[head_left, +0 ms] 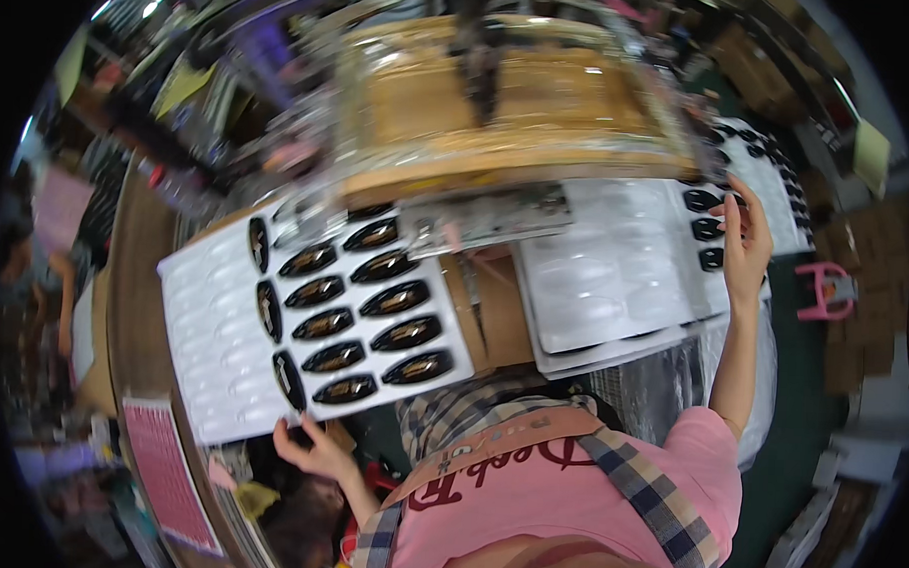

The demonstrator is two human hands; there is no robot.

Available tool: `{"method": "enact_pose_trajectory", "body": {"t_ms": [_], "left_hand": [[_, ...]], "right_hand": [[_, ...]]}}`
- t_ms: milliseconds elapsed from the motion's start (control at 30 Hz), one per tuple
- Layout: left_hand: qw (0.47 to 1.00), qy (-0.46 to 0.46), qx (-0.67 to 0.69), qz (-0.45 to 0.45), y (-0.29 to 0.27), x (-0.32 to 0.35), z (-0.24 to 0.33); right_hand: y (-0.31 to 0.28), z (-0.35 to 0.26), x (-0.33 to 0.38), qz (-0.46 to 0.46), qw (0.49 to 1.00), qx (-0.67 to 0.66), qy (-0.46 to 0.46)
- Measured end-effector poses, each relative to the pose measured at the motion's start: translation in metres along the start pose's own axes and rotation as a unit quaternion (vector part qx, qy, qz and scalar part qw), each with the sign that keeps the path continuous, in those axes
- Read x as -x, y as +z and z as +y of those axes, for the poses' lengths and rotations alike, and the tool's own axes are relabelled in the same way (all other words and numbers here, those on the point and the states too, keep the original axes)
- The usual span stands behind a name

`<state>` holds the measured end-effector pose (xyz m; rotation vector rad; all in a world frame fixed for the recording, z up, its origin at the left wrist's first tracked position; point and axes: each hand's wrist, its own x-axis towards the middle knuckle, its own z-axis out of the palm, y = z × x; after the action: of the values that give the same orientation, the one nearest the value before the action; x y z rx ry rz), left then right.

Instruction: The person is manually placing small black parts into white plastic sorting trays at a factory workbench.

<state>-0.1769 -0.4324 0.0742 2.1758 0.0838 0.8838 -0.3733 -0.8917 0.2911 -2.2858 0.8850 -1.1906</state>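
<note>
My left hand (pixel 316 451) is at the near edge of a white moulded tray (pixel 217 346), its fingers apart and holding nothing. Just beyond its fingertips lies a glossy black pointed-oval piece (pixel 288 381), one of several with small gold marks set in the tray. Over on the right, my right hand (pixel 748 244) has thumb and fingers curled around a small glossy black piece, largely hidden by the fingers. Similar black pieces (pixel 707 230) sit beside it at the right end of a second white tray (pixel 605 279).
A yellow wood-framed screen (pixel 518 171), blurred, hangs over the far side of the table, with a metal plate (pixel 487 220) below it. Another white tray with black pieces (pixel 769 160) stands at far right. A pink stool (pixel 825 292) and cardboard boxes (pixel 864 318) are on the right.
</note>
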Motion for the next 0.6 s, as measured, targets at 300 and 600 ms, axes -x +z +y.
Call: {"method": "enact_pose_trajectory", "body": {"t_ms": [300, 600], "left_hand": [[0.933, 0.164, 0.308, -0.088, 0.061, -0.072, 0.123], [0.819, 0.350, 0.293, -0.346, 0.182, -0.106, 0.225]], "right_hand": [[-0.037, 0.106, 0.053, -0.177, 0.890, 0.412, 0.085], [0.001, 0.027, 0.020, -0.159, 0.985, 0.001, 0.072]]}}
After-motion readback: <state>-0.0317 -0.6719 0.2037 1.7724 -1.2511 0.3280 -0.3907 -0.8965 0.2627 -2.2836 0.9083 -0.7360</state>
